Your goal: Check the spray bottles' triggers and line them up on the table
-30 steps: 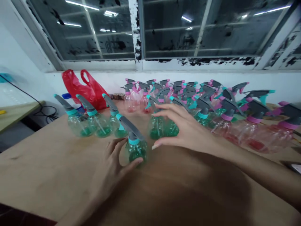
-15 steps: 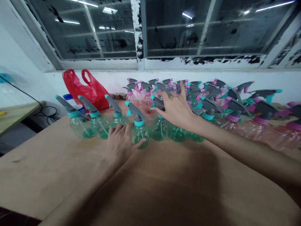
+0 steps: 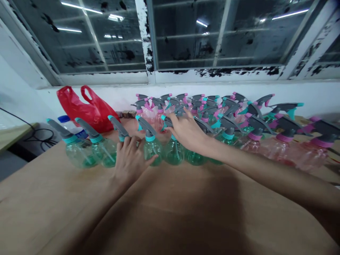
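Note:
My left hand (image 3: 130,157) is at a green spray bottle (image 3: 152,147) with a grey head and teal collar. Its thumb lies across the bottle's front and its bent fingers pass along the left side, their tips hidden. The hand also covers most of the body of another green spray bottle (image 3: 122,129) to the left. My right hand (image 3: 187,131) is closed around the grey head of a neighbouring green spray bottle (image 3: 174,154), thumb and index finger on either side. That bottle stands upright on the wooden table (image 3: 170,198).
Two green spray bottles (image 3: 82,156) stand at the left end of the row. Many pink and green spray bottles (image 3: 284,145) crowd the back and right. A red plastic bag (image 3: 92,109) and a blue-capped container (image 3: 65,120) sit behind, below the window (image 3: 186,42).
The view has shifted, so most things appear further left. The bottle at my left hand has moved back, more in line with its neighbours. My right hand's fingers have come lower around the spray head.

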Demonstrator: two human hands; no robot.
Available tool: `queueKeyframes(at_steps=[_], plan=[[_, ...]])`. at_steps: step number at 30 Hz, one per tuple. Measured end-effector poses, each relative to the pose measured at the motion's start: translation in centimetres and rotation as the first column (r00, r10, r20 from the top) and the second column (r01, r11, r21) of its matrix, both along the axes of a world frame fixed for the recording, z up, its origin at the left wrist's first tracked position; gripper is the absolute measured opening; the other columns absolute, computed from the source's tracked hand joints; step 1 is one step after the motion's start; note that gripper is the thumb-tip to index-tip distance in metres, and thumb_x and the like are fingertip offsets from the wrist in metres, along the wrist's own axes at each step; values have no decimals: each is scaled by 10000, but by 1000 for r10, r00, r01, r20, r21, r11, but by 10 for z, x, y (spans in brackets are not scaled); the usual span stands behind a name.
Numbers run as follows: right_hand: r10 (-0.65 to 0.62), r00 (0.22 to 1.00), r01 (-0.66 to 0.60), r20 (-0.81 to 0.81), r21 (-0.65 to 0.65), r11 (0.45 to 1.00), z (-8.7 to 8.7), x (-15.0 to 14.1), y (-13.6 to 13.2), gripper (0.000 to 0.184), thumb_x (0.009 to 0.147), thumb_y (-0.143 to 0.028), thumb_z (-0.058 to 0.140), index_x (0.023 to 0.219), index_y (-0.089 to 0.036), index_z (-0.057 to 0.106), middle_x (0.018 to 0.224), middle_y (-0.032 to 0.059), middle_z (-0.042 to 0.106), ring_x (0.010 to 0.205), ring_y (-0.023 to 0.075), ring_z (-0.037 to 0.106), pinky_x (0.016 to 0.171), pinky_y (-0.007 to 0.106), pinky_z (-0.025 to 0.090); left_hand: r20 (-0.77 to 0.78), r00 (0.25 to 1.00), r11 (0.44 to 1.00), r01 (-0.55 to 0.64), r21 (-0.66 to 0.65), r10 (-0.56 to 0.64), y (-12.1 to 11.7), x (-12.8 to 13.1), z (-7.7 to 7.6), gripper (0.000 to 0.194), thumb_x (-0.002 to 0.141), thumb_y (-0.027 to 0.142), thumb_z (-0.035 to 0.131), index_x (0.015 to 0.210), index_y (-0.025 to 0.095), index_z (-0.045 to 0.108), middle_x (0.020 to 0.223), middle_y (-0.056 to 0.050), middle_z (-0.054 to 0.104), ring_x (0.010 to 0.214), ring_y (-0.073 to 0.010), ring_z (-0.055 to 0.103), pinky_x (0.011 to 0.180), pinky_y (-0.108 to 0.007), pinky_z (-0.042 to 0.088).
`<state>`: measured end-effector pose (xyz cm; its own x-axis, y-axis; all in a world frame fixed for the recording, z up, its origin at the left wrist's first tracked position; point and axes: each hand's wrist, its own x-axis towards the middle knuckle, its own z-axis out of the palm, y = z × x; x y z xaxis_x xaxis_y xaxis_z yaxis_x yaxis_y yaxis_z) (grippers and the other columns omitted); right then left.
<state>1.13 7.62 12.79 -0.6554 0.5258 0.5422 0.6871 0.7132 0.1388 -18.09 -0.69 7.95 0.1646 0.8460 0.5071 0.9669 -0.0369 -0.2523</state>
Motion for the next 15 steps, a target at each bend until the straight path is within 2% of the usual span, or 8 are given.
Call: queueKeyframes(at_steps=[3, 7, 12, 15], plan=[[11, 1000, -11, -2, -8, 1000, -2, -1, 0, 389, 880, -117, 370, 1233, 5, 480, 786, 107, 685, 781, 245, 659, 1052, 453, 241, 9, 1000, 1000, 3, 18, -3, 3, -1, -1, 462, 834, 533, 568, 1132, 180, 589, 1090, -162, 579, 1037, -395, 488, 811, -504, 387], [35, 999, -35, -16, -40, 999, -1, 1, -9, 369, 928, -187, 375, 1230, 1, 470, 800, 114, 692, 810, 256, 652, 1064, 446, 244, 6, 1000, 1000, -4, 13, 3, 5, 0, -2, 472, 838, 535, 566, 1151, 182, 577, 1097, -160, 578, 1039, -391, 491, 804, -493, 392], [107, 993, -111, -51, -96, 989, 1, 10, -39, 313, 938, -184, 386, 1185, -31, 504, 805, 93, 695, 800, 238, 649, 1087, 447, 214, 26, 999, 999, -33, -8, 33, -4, 3, 3, 551, 840, 528, 583, 1234, 148, 517, 1096, -165, 571, 1034, -394, 506, 796, -475, 412], [120, 991, -124, -51, -90, 988, 0, 18, -57, 324, 936, -185, 400, 1212, -42, 493, 827, 89, 687, 830, 240, 644, 1072, 444, 244, 85, 996, 1000, -5, 30, 2, -19, 6, 6, 594, 872, 544, 541, 1303, 143, 462, 1060, -148, 570, 1039, -384, 516, 822, -472, 424]])
